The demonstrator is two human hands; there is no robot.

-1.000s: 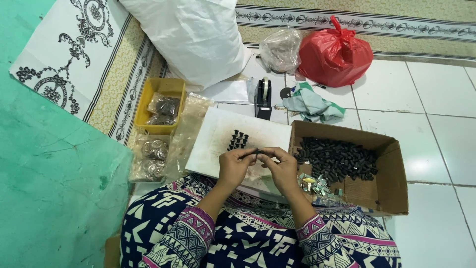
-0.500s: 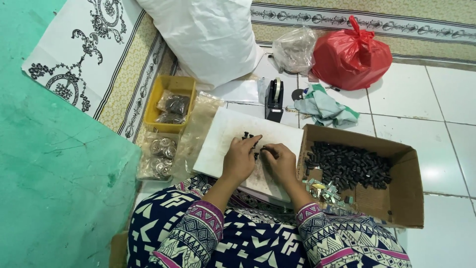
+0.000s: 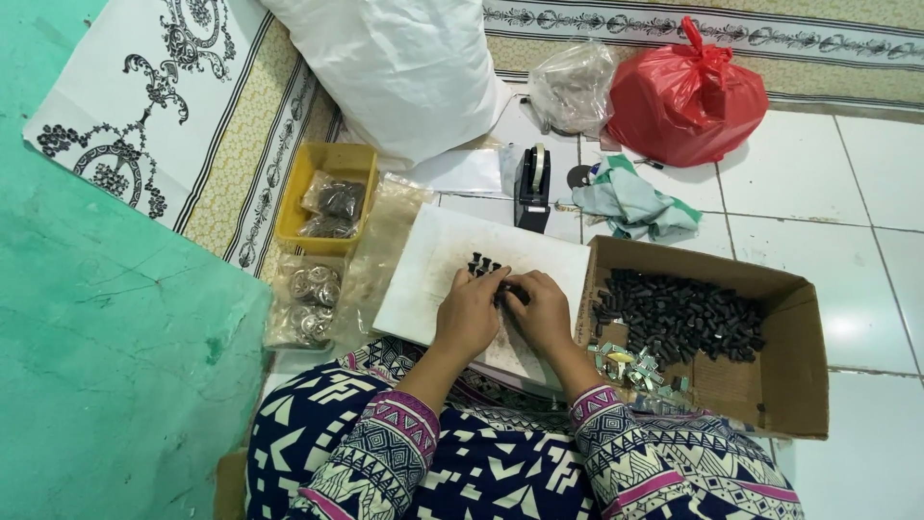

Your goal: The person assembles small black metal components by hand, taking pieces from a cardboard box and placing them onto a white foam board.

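A white board (image 3: 438, 260) lies on the floor in front of my lap, with a few small black pieces (image 3: 481, 264) standing on it. My left hand (image 3: 469, 313) and my right hand (image 3: 541, 310) rest side by side on the board, fingers curled down over more black pieces just below that cluster. Their fingertips meet; what each one grips is hidden. To the right, a brown cardboard box (image 3: 789, 385) holds a heap of the same small black pieces (image 3: 679, 316) and some shiny bits (image 3: 630, 366) at its near left corner.
A yellow tray (image 3: 294, 207) with bagged metal parts sits left of the board, more bagged round metal parts (image 3: 310, 299) below it. A black tape dispenser (image 3: 532, 188), a green cloth (image 3: 630, 202), a red bag (image 3: 685, 96), a clear bag (image 3: 573, 87) and a big white sack (image 3: 404, 67) lie beyond.
Both hands have slid a little forward and down onto the board, closing over the black pieces. The view has shifted slightly, and the box and tray stay where they were.
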